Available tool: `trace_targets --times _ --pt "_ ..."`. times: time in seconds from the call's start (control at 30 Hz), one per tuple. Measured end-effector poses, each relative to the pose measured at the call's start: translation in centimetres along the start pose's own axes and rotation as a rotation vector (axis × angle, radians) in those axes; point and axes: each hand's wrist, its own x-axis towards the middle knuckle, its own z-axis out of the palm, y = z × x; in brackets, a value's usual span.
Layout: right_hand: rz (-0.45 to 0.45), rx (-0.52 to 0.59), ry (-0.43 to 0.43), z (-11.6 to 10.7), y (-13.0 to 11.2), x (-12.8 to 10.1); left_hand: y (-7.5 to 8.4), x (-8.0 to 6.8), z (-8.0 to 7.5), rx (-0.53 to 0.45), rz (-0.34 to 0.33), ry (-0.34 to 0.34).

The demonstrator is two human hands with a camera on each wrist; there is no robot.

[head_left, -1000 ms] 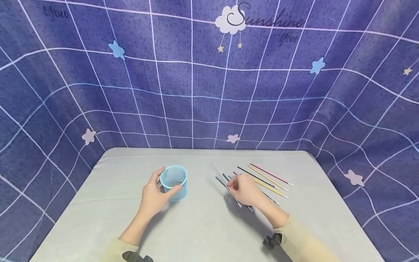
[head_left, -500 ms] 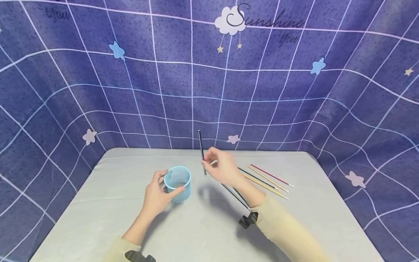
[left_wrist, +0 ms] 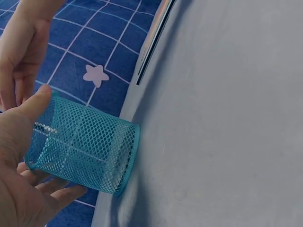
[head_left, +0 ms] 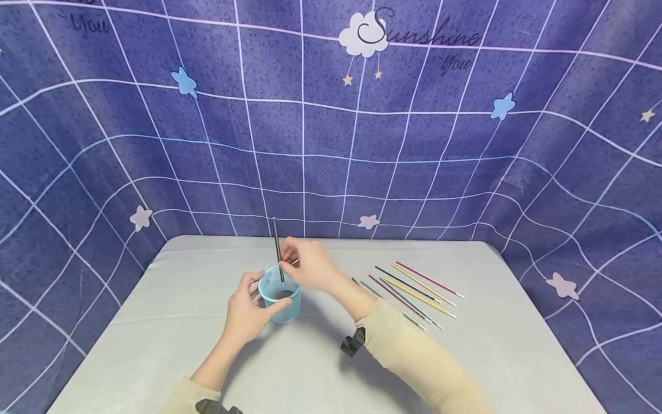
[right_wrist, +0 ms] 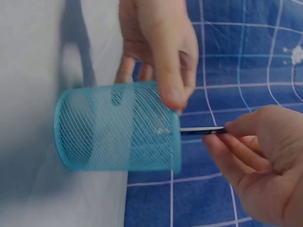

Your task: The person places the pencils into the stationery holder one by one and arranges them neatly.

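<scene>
- Head view: the right hand (head_left: 310,265) pinches a dark pencil (head_left: 277,247) between thumb and fingertips, holding it nearly upright, its long axis running straight up and down, the lower tip just inside the mouth of the blue mesh cup (head_left: 281,300).
- The cup stands on the grey worktop (head_left: 155,345), directly below the right fingers, so the pencil points down into it.
- The left hand (head_left: 247,313) wraps the cup's side, thumb on the near wall and fingers curled round the far wall; the left wrist view shows the same grip on the cup (left_wrist: 85,146).
- Right wrist view: the pencil (right_wrist: 201,130) enters at the rim of the cup (right_wrist: 118,127), with the right fingers (right_wrist: 232,151) pressed together on it.
- More pencils (head_left: 414,290) lie fanned on the worktop to the right, well apart from the cup.
- Hard to make out: how deep the tip sits and what, if anything, lies at the cup's bottom; the mesh blurs it.
</scene>
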Motion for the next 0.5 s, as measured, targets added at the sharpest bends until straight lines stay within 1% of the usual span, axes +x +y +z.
trace_targets --times 0.17,0.37,0.5 --pt "0.021 -0.105 -0.073 1.3 -0.7 0.4 0.0 -0.2 -0.1 -0.002 0.008 -0.003" --pt "0.069 -0.165 -0.117 2.1 -0.9 1.1 0.0 -0.2 -0.2 0.002 -0.005 0.018" --pt "0.087 -0.219 -0.156 2.6 -0.6 1.4 0.0 -0.1 -0.2 0.002 0.003 0.005"
